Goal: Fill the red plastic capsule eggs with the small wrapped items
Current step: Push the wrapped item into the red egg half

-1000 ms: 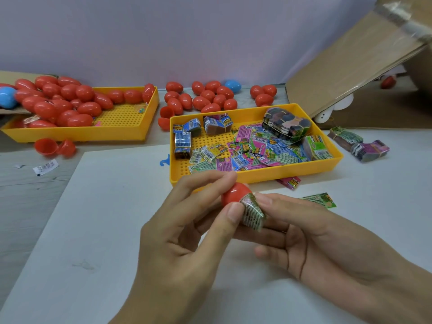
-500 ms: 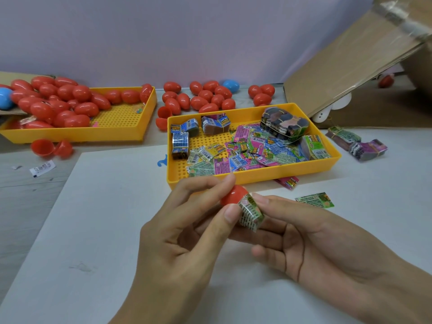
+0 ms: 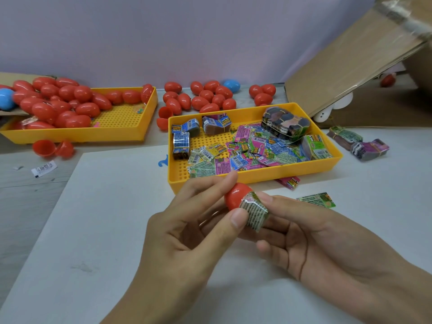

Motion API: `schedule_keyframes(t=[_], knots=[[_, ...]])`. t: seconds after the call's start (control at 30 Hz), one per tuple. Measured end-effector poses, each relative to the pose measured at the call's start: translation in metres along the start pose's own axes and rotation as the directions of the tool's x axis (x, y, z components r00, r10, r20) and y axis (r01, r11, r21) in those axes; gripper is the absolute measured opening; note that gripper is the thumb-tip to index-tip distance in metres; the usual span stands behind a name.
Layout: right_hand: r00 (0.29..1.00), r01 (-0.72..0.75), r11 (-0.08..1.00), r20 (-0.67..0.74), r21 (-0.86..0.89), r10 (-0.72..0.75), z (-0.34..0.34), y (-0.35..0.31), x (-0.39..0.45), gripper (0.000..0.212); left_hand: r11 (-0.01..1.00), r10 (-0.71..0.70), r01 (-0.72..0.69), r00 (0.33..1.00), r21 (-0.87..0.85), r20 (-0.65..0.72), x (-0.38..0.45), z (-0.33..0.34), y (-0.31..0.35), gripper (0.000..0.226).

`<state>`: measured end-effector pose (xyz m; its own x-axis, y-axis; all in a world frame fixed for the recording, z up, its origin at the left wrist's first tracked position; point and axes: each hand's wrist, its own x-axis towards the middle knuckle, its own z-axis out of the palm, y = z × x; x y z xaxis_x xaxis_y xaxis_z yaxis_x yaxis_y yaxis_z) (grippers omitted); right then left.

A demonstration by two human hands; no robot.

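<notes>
While the left hand (image 3: 187, 230) pinched the red egg half (image 3: 236, 197) above the white board (image 3: 105, 230) and the right hand (image 3: 311, 235) pinched the wrapped item (image 3: 256, 212) at its mouth, that stiff, partly protruding packet risked springing out, or the egg slipping.

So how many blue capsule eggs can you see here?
2. One blue egg lies at the back among the loose red eggs by the wall. The other blue egg is at the far left edge, partly cut off. More may be hidden.

egg half (image 3: 236, 197): opening hidden by packet (image 3: 255, 215) | packet print: unreadable | box flap (image 3: 350, 57): cut off
</notes>
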<state>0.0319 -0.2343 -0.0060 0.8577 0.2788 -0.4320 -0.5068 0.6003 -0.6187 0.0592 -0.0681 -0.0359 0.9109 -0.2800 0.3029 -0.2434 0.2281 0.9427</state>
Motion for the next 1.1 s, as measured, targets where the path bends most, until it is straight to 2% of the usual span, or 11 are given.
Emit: schedule_keyframes(t=[0.07,0.2,0.4,0.6,0.73,0.9,1.1], knots=[[1.000,-0.015,1.000,0.010,0.023,0.015,-0.0015,-0.0004,0.0003,0.044,1.000,0.001,-0.001,1.000,0.012,0.013,0.0002,-0.0005,-0.0001,0.045],[1.000,-0.026,0.999,0.010,0.035,0.025,-0.0023,-0.0020,0.0014,0.047,0.998,0.003,-0.004,1.000,0.057,0.020,0.0004,-0.0005,0.0001,0.042],[0.998,-0.026,0.997,0.051,0.068,0.023,-0.0026,-0.0024,0.0008,0.043,0.998,0.003,-0.004,0.999,0.056,0.032,0.0009,-0.0022,0.0024,0.043],[0.992,-0.030,0.997,0.121,0.065,0.022,0.0005,-0.0055,-0.0008,0.033,1.000,0.012,-0.013,0.999,-0.028,-0.043,0.0012,-0.0007,0.0006,0.040],[0.996,-0.014,0.999,0.090,0.044,0.010,-0.0004,-0.0053,-0.0012,0.037,0.998,-0.009,0.007,1.000,-0.056,-0.027,0.0004,0.0002,0.0007,0.041],[0.997,-0.015,0.997,0.077,0.070,0.010,-0.0025,-0.0041,-0.0010,0.039,0.999,0.017,-0.014,0.998,0.035,-0.062,0.0006,-0.0004,0.0010,0.036],[0.995,-0.018,0.995,0.100,0.097,0.008,-0.0049,-0.0039,0.0010,0.040,0.996,0.045,-0.042,0.998,0.079,-0.037,0.0003,0.0010,0.0038,0.036]])
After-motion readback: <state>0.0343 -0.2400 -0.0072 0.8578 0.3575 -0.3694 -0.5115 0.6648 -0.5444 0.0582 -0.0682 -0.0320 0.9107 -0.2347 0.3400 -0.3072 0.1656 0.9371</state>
